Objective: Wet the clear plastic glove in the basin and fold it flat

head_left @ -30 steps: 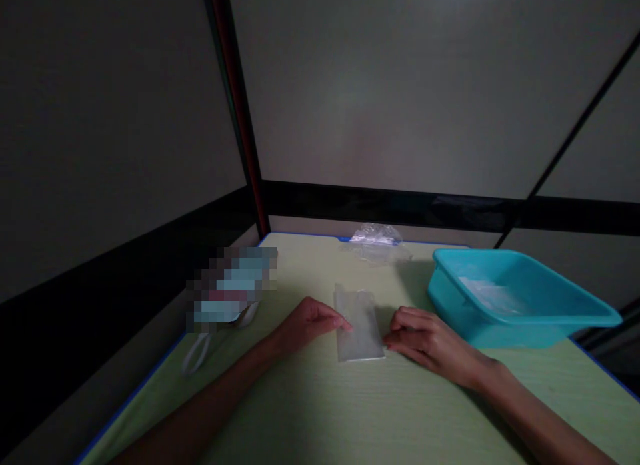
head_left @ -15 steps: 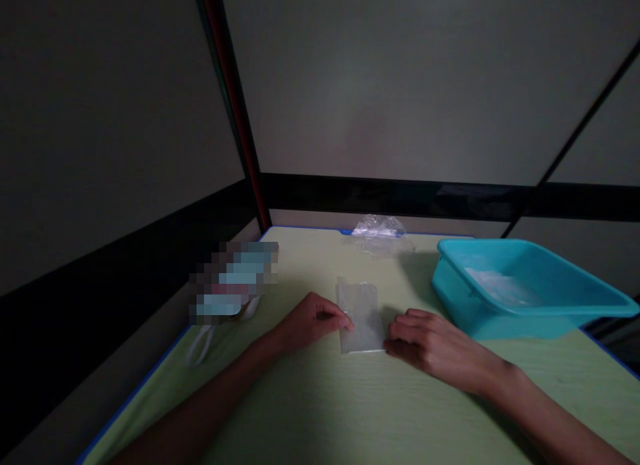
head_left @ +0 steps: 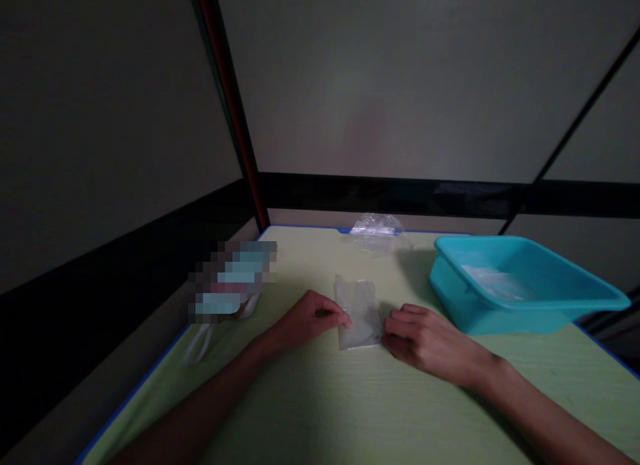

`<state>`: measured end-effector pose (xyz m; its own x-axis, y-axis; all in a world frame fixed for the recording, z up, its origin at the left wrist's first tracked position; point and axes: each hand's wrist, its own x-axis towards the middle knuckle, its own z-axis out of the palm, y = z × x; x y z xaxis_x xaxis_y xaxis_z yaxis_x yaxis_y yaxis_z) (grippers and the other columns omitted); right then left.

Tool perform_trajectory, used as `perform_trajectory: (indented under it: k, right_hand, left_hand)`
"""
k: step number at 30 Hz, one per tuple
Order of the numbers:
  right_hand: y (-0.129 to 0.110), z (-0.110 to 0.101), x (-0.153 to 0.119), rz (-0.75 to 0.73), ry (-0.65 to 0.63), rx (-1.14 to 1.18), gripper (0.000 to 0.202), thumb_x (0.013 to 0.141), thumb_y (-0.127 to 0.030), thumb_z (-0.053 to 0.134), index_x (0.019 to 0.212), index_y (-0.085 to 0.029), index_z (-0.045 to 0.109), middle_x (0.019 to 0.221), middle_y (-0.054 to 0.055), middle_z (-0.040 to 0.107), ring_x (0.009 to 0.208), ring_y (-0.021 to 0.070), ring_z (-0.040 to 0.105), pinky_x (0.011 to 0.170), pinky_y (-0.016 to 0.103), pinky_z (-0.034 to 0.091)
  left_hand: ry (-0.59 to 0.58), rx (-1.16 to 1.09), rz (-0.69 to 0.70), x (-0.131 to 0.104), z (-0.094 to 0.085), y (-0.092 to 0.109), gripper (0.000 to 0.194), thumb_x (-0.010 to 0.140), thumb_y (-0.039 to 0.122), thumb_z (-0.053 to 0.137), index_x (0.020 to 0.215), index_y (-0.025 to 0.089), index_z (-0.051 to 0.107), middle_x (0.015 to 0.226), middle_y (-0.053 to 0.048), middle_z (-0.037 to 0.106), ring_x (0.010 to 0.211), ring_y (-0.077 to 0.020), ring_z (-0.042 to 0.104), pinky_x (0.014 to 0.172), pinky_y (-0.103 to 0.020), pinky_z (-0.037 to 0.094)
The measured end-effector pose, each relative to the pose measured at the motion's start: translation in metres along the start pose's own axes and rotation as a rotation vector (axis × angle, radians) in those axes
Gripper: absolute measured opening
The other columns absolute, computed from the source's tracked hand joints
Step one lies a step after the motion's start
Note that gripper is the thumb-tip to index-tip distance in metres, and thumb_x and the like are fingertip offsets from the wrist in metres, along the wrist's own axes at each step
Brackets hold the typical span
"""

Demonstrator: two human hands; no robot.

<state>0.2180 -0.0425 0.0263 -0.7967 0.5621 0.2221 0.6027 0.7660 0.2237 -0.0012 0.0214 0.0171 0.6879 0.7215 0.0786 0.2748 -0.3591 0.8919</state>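
A small clear plastic bag (head_left: 361, 312) lies in front of me at the middle of the table. Its left edge is between the thumb and fingers of my left hand (head_left: 317, 315), which is closed in a pinch. At the lower right corner, my right hand (head_left: 417, 335) is curled with its fingertips closed on the bag's edge. Those fingertips are partly hidden behind the knuckles. The bag looks flat, with slight creases near the right hand.
A turquoise plastic basin (head_left: 450, 305) stands at the right, with whitish plastic sheets (head_left: 495, 282) inside. Crumpled clear plastic (head_left: 377, 225) lies at the table's far edge. On the left is a blurred-out item (head_left: 235, 278) with a white strap (head_left: 200, 342). Walls rise behind and left.
The bag's right edge by my right hand now looks bent and creased. My right fingers have shifted slightly up against it, while my left hand keeps its pinch. The view has shifted slightly.
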Motion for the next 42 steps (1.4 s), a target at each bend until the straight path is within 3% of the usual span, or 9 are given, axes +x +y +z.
perform_trajectory:
  k: [3,6,11,17,23,29,33,37,42]
  right_hand:
    - [0.001,-0.003,0.002,0.021,-0.003,0.019,0.02,0.082,-0.013,0.041,0.067,-0.017,0.054,0.071,0.001,0.054,0.07,0.0148,0.05,0.06,0.029,0.036]
    - [0.002,-0.007,0.004,0.039,-0.015,0.116,0.017,0.082,-0.013,0.04,0.074,-0.016,0.055,0.087,0.004,0.058,0.083,0.016,0.051,0.072,0.03,0.04]
    - [0.006,-0.007,0.003,0.054,-0.028,0.301,0.02,0.083,-0.013,0.035,0.094,-0.013,0.051,0.112,0.01,0.051,0.106,0.0163,0.044,0.09,0.031,0.036]
    - [0.007,-0.006,0.003,0.201,-0.075,0.448,0.021,0.086,-0.017,0.031,0.099,-0.017,0.047,0.091,0.007,0.059,0.082,0.0148,0.055,0.074,0.029,0.042]
    - [0.008,-0.003,0.002,0.34,-0.059,0.541,0.015,0.087,-0.024,0.027,0.085,-0.02,0.041,0.073,0.002,0.055,0.063,0.0137,0.052,0.058,0.026,0.038]
    - [0.011,0.0,0.005,0.429,0.059,0.724,0.012,0.087,-0.025,0.027,0.081,-0.021,0.037,0.067,-0.002,0.047,0.056,0.0108,0.045,0.054,0.023,0.034]
    - [0.019,0.007,0.015,0.476,0.172,0.827,0.01,0.084,-0.024,0.031,0.078,-0.02,0.038,0.061,-0.004,0.043,0.053,0.0099,0.041,0.051,0.022,0.031]
    - [0.032,0.019,0.029,0.682,0.163,1.083,0.006,0.078,-0.022,0.037,0.074,-0.019,0.04,0.06,-0.004,0.048,0.053,0.009,0.044,0.048,0.019,0.033]
    - [0.044,0.036,0.046,0.83,0.127,1.149,0.006,0.072,-0.019,0.038,0.067,-0.018,0.041,0.048,-0.005,0.046,0.039,0.0071,0.041,0.036,0.017,0.029]
  left_hand:
    - [0.011,-0.005,-0.007,0.0,0.001,-0.001,0.021,0.072,0.024,0.05,0.074,0.013,0.068,0.076,-0.002,0.068,0.075,-0.0172,0.06,0.068,-0.021,0.043]
    - [0.009,0.003,-0.015,0.0,0.001,0.0,0.022,0.072,0.025,0.049,0.075,0.012,0.068,0.076,-0.003,0.068,0.074,-0.0175,0.06,0.066,-0.021,0.043]
    - [0.003,0.023,-0.018,0.0,0.001,0.003,0.023,0.073,0.024,0.049,0.075,0.011,0.068,0.074,-0.004,0.067,0.07,-0.0167,0.06,0.063,-0.021,0.043]
    - [0.047,0.032,-0.027,0.001,0.002,0.002,0.023,0.073,0.021,0.047,0.078,0.012,0.067,0.075,-0.003,0.067,0.073,-0.0163,0.06,0.065,-0.021,0.042]
    - [0.133,0.082,-0.071,-0.001,0.0,-0.002,0.026,0.073,0.027,0.046,0.075,0.011,0.067,0.067,-0.002,0.065,0.064,-0.0153,0.058,0.055,-0.02,0.039]
    - [0.194,0.023,-0.125,0.002,-0.002,-0.004,0.023,0.068,0.026,0.049,0.067,0.01,0.065,0.057,0.0,0.061,0.055,-0.0128,0.055,0.047,-0.018,0.036]
    - [0.17,-0.081,-0.154,0.004,-0.001,-0.004,0.02,0.064,0.025,0.055,0.073,0.01,0.064,0.067,-0.003,0.063,0.063,-0.0148,0.058,0.052,-0.019,0.04]
    - [0.205,-0.069,-0.087,0.007,-0.001,-0.004,0.015,0.061,0.025,0.058,0.065,0.011,0.062,0.078,-0.004,0.061,0.069,-0.0151,0.058,0.057,-0.02,0.042]
    - [0.282,-0.021,-0.104,0.013,0.0,-0.006,0.009,0.064,0.02,0.054,0.06,0.013,0.058,0.061,0.001,0.057,0.059,-0.0121,0.054,0.055,-0.021,0.041]
